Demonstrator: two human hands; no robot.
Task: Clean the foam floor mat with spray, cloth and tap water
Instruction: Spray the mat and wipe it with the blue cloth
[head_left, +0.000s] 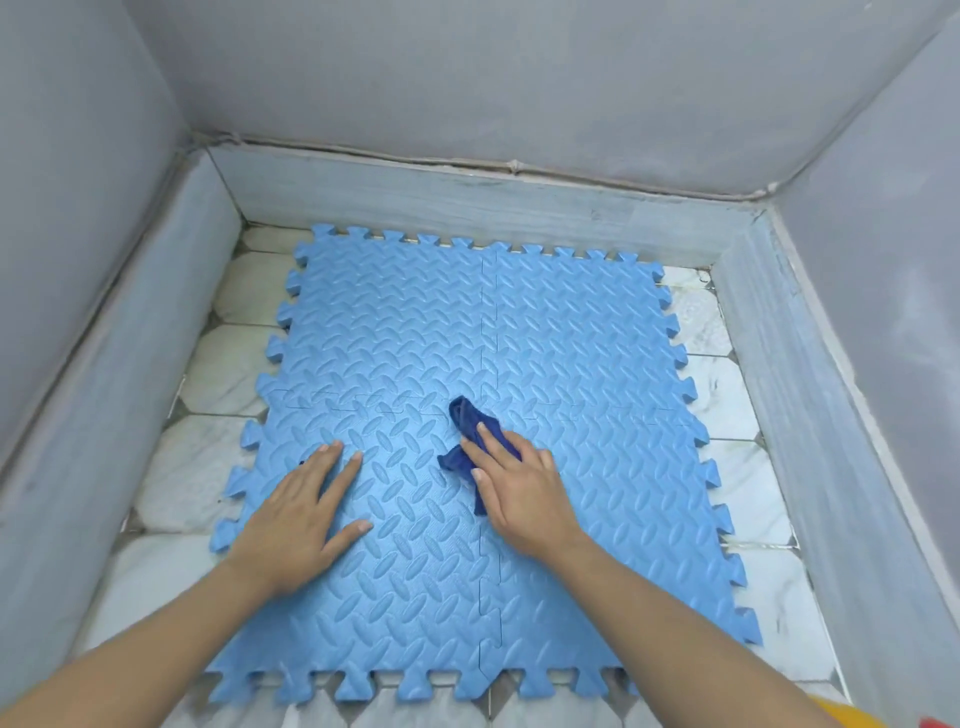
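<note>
A light blue foam floor mat (571, 338), made of interlocking puzzle tiles with a ribbed pattern, lies flat on the tiled floor. Near its middle my right hand (519, 488) presses a crumpled dark blue cloth (470, 423) onto the mat, fingers lying over it. My left hand (301, 514) rests flat on the mat to the left, fingers spread, holding nothing. No spray bottle or tap is in view.
Grey walls with a low tiled skirting (467, 202) close the floor in on the left, far and right sides. White marble-like tiles (208, 379) show around the mat. A yellow object (841, 714) and a red one (940, 723) peek in at the bottom right corner.
</note>
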